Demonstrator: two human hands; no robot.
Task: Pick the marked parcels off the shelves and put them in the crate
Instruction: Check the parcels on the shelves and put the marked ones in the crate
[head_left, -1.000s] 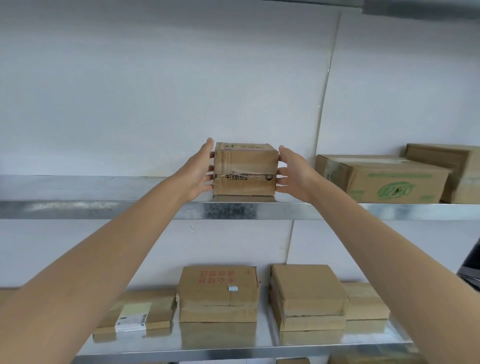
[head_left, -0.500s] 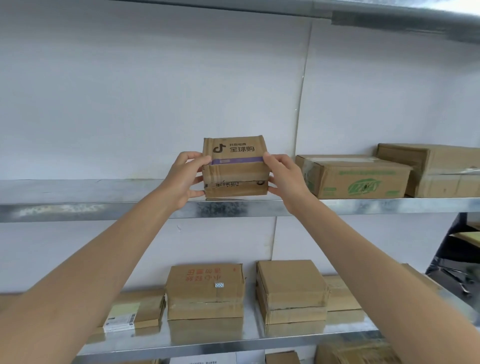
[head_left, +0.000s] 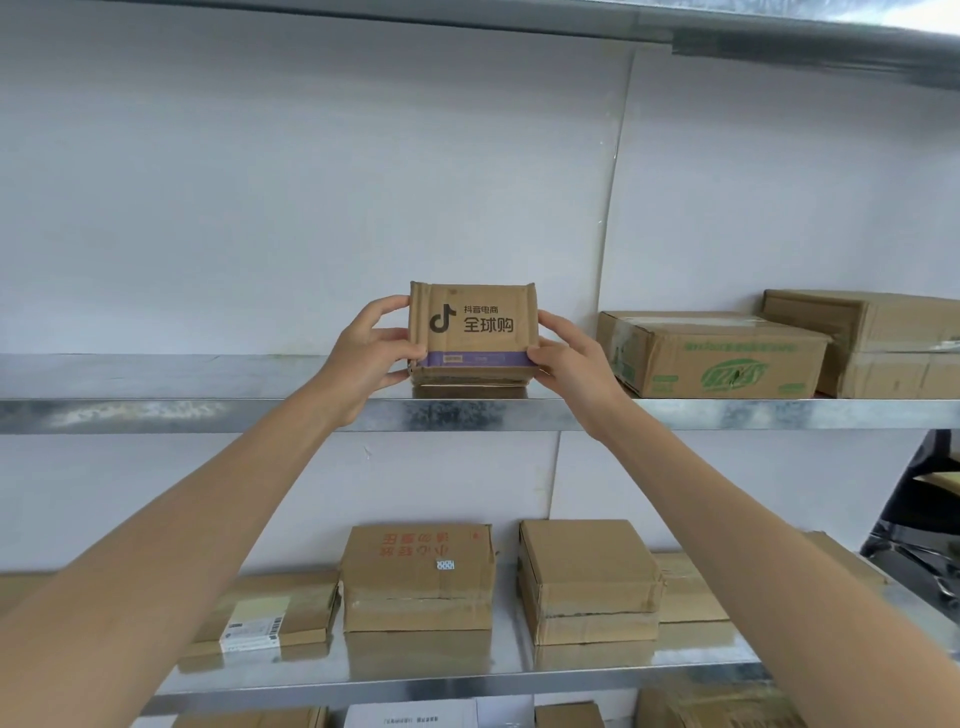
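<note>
A small brown cardboard parcel (head_left: 474, 332) with a black logo, dark print and a purple tape band stands tipped toward me on the upper metal shelf (head_left: 156, 413). Its printed face is turned to the camera and its lower edge rests on the shelf. My left hand (head_left: 371, 353) clasps its left side. My right hand (head_left: 569, 358) clasps its right side. On the lower shelf (head_left: 467, 670) a parcel with red print (head_left: 418, 582) carries a small white sticker. No crate is in view.
To the right on the upper shelf are a box with green print (head_left: 711, 353) and a plain box (head_left: 872, 338). The lower shelf holds a flat labelled parcel (head_left: 270, 613), a square box (head_left: 587, 579) and a flat box behind it. More boxes show below.
Both hands have tipped the small parcel toward me, so its logo face, first on top, now faces the camera. My view has shifted up and left.
</note>
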